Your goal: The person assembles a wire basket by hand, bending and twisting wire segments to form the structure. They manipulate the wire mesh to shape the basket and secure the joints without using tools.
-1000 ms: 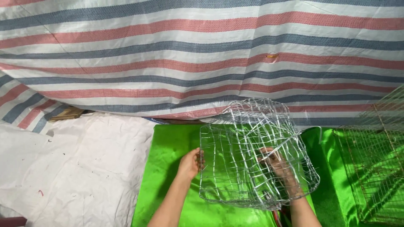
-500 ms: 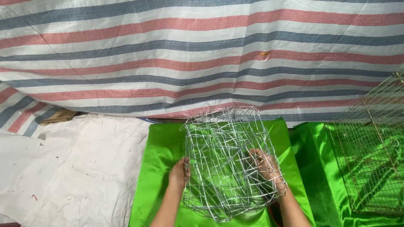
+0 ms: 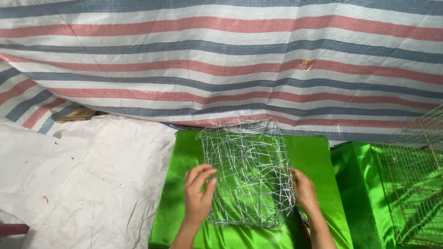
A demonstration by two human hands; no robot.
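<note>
Shiny green cloth covers the bench at the bottom of the frame, where a person's two bare hands steady a wire mesh cage lying flat on the fabric. From the lower edge both forearms reach up to the cage's near corners. At its left side, the left hand rests with fingers spread and extended, the fingertips touching the mesh. At its right side, the right hand lies against the edge with fingers held loosely together; whether they hook through the wire cannot be told. Between the two hands the silver cage sits roughly square, its far edge reaching toward the back of the green cloth. Well apart to the right, a second wire cage stands on more green fabric. To the left, crumpled white sheeting spreads over the floor. Behind everything hangs a tarpaulin striped red, blue and white.
</note>
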